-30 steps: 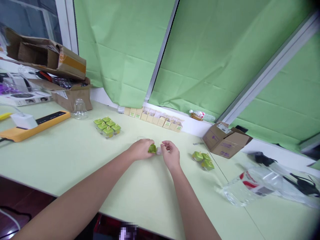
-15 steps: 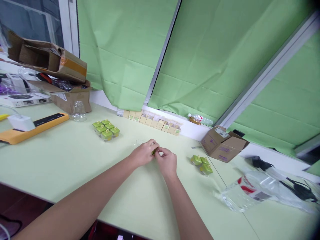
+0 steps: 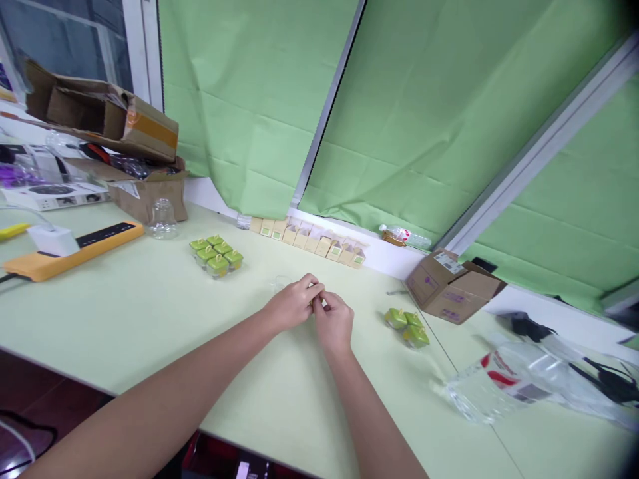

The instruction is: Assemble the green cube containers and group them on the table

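Over the middle of the table, my left hand (image 3: 295, 303) and my right hand (image 3: 334, 322) meet with fingertips pinched together. Between them is a small green lid, mostly covered by the fingers; only a sliver of it shows. A clear plastic cup (image 3: 280, 283) lies on the table just beyond my left hand, partly hidden by it. To the left, several small clear containers with green lids and yellow loops (image 3: 217, 255) stand in a tight group. A smaller group of the same green-lidded containers (image 3: 407, 326) stands to the right of my right hand.
Small cream cartons (image 3: 309, 239) line the back edge. At left are a yellow power strip (image 3: 94, 251), a clear jar (image 3: 162, 219) and open cardboard boxes (image 3: 144, 193). At right stand another cardboard box (image 3: 452, 289) and a large clear bottle (image 3: 499, 382) lying down.
The view has shifted slightly. My hands stay together at the same spot, with the fingers closed further over the green lid, so less of it shows. The container groups have not moved.
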The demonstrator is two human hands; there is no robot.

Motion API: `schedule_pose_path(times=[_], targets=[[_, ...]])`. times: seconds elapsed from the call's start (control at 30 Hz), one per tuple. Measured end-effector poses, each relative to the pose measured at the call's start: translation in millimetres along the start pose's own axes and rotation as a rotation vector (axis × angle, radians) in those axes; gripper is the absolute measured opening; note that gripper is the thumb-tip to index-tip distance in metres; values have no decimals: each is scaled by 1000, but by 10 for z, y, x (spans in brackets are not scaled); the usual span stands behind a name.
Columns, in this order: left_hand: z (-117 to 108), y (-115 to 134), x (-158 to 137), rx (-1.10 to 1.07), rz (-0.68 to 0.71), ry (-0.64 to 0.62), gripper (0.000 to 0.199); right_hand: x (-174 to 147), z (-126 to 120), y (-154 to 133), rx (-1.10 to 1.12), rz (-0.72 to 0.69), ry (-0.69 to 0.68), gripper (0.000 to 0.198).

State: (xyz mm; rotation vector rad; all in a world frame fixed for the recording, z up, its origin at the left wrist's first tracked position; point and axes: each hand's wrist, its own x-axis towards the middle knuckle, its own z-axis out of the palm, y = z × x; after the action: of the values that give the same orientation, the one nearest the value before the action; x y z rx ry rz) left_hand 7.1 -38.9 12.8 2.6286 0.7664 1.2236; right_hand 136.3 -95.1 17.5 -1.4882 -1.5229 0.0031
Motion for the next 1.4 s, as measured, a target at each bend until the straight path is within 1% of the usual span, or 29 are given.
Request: schedule_pose_path(times=[0.13, 0.2, 0.3, 0.4, 0.5, 0.6, 0.67, 0.73, 0.93, 1.17, 1.27, 1.4], targets=[[-29, -63, 11, -100, -51, 19, 40, 20, -64, -36, 33, -67, -69, 29], [-50, -81, 20, -170, -72, 36, 39, 36, -92, -30, 66, -44, -37, 28], [-74, -77, 29, -245, -74, 44, 37, 71, -99, 25, 176, 122, 20, 29], [-81, -64, 28, -283, -71, 47, 39, 118, -84, 89, 408, 294, -55, 40], [-81, -59, 25, -297, -74, 39, 44, 155, -89, 102, 610, 392, -135, 44], [-85, -54, 27, -323, -75, 15, 48, 166, -118, 73, 708, 434, -186, 45], [-91, -44, 30, -344, -75, -8, 49, 162, -130, 63, 736, 431, -225, 47], [-97, -31, 32, -352, -74, -24, 47, 156, -125, 77, 741, 431, -237, 49], [-90, 16, 26, -343, -57, -62, 47, 159, -79, 157, 714, 464, -214, 46], [-42, 58, 7, -294, -6, -91, 45, 141, -94, 187, 699, 491, -209, 48], [-47, 78, 13, -299, -37, -95, 44, 135, -89, 192, 700, 476, -228, 46], [-61, 54, 37, -341, -90, -55, 45, 171, -114, 163, 719, 478, -234, 43]])
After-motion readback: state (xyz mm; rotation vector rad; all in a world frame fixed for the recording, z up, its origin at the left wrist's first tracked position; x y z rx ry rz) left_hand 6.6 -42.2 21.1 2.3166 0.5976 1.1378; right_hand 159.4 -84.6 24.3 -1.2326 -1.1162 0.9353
